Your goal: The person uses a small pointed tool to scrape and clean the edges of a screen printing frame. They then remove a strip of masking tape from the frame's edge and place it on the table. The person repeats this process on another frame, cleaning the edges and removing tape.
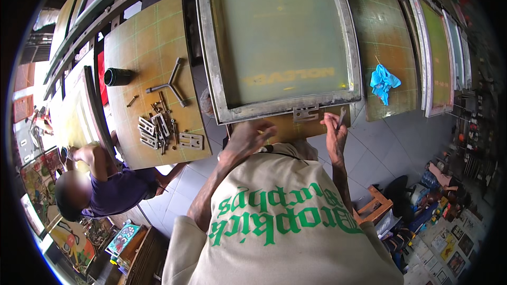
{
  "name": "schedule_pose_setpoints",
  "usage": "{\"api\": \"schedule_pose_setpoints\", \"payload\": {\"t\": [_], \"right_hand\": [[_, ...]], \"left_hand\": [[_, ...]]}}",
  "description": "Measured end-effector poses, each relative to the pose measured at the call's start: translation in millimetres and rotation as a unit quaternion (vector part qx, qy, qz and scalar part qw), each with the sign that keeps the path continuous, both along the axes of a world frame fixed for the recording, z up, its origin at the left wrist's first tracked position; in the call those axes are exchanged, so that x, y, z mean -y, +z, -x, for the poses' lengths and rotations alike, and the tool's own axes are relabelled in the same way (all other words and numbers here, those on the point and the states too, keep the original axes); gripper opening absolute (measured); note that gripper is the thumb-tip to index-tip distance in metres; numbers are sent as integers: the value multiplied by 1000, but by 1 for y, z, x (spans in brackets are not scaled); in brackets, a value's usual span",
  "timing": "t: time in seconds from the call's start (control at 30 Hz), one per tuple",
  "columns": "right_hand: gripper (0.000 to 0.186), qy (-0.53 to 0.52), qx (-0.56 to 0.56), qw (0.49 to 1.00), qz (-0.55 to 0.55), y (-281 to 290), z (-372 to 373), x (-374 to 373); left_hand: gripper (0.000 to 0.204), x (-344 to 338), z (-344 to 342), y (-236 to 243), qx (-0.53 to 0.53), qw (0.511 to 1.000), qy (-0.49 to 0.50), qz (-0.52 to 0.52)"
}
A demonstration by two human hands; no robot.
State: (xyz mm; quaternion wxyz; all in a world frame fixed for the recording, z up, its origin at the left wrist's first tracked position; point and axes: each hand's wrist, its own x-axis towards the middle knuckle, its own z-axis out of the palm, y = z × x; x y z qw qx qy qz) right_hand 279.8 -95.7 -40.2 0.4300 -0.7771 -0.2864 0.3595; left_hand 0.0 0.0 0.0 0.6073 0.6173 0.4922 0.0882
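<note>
My right hand grips a metal wrench beside a slotted metal bracket on the front rail of a large framed mesh screen. My left hand is below the frame's front edge, left of the bracket, fingers bent and blurred; whether it holds anything is unclear. A wooden board shows under the frame. On the left platen lie several slotted brackets, bolts, a three-armed wrench and a dark cup.
A right platen holds a crumpled blue cloth. More framed screens stand far right. A person in purple is low at left, below the left platen. A wooden stool and assorted clutter lie at lower right on the tiled floor.
</note>
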Motion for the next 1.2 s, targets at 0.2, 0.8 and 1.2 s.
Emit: {"api": "schedule_pose_setpoints", "payload": {"t": [0.2, 0.8, 1.2], "right_hand": [[29, 77, -18, 997, 24, 10, -8, -14], [24, 73, -166, 983, 33, 28, 2, -12], [16, 84, 73, 992, -61, 11, 43, -35]], "left_hand": [[46, -9, -66, -14, 27, 989, -76, 122], [29, 6, -74, -51, 131, 989, 29, 56], [36, 17, 95, 18, 99, 950, 268, 128]]}}
